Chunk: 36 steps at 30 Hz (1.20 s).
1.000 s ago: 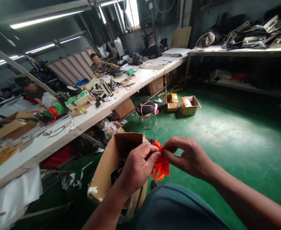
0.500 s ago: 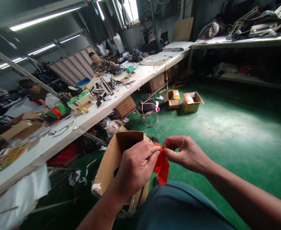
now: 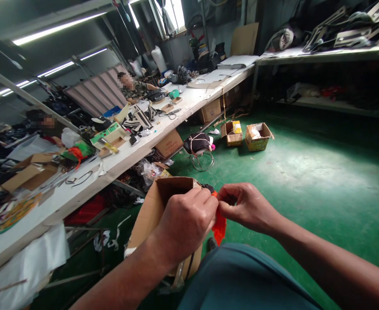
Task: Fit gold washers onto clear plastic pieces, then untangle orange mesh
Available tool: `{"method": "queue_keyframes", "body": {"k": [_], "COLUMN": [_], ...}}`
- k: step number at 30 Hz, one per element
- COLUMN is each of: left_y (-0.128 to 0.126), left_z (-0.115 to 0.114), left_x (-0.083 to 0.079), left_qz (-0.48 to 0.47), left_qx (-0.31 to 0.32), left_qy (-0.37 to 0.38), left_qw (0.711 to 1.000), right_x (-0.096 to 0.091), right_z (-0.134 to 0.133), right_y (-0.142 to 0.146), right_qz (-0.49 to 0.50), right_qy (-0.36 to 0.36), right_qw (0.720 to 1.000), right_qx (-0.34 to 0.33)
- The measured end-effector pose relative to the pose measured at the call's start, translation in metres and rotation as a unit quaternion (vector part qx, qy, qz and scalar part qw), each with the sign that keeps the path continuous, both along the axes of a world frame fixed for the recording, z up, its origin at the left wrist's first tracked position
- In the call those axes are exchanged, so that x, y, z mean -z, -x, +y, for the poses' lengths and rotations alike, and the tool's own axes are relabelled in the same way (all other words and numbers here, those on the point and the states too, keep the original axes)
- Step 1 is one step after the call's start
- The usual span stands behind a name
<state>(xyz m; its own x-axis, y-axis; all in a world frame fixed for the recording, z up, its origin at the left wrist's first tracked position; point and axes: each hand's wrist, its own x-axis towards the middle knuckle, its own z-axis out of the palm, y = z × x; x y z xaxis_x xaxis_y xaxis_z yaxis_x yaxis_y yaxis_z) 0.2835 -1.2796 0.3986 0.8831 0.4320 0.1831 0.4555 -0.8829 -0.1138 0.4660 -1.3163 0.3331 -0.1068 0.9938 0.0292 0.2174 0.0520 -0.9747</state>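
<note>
A crumpled orange-red piece of thin material [image 3: 220,231], cloth or plastic, hangs between my two hands in front of my body. My left hand [image 3: 187,217] is closed on its left side, fingertips turned away from view. Thumb and index finger of my right hand [image 3: 249,206] pinch its upper part, close beside the left knuckles. What exactly lies between the fingertips is hidden. Just beyond and below my left hand stands an open cardboard box [image 3: 144,221]; its inside is dark, and my left hand and forearm cover part of it.
A long white worktable [image 3: 118,165] runs along the left, loaded with scraps, boxes and tools; two people sit behind it. A stool [image 3: 203,161] with a tied dark cushion and two small cartons [image 3: 258,140] stand on the green floor [image 3: 293,206]. Shelving lines the right back.
My left hand has rolled over and curled more tightly, its knuckles now covering more of the orange-red material. My right hand keeps its pinch in nearly the same place.
</note>
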Motion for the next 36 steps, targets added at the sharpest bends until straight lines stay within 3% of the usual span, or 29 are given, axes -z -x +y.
{"method": "queue_keyframes", "body": {"k": [10,27,36], "left_y": [-0.005,-0.009,-0.002], "left_z": [0.005,0.001,0.008], "left_x": [0.002,0.010,0.022], "left_qz": [0.038,0.054,-0.035], "left_qx": [0.014,-0.017,0.064], "left_qy": [-0.018,0.011,0.001], "left_qw": [0.999,0.998,0.997], "right_x": [0.004,0.004,0.017], "right_z": [0.003,0.005,-0.001], "right_y": [-0.005,-0.002,-0.011], "right_qz": [-0.041,-0.077,0.036], "right_qy": [0.009,0.033,0.098], "right_qw": [0.999,0.996,0.992], "right_qx": [-0.017,-0.029,-0.067]}}
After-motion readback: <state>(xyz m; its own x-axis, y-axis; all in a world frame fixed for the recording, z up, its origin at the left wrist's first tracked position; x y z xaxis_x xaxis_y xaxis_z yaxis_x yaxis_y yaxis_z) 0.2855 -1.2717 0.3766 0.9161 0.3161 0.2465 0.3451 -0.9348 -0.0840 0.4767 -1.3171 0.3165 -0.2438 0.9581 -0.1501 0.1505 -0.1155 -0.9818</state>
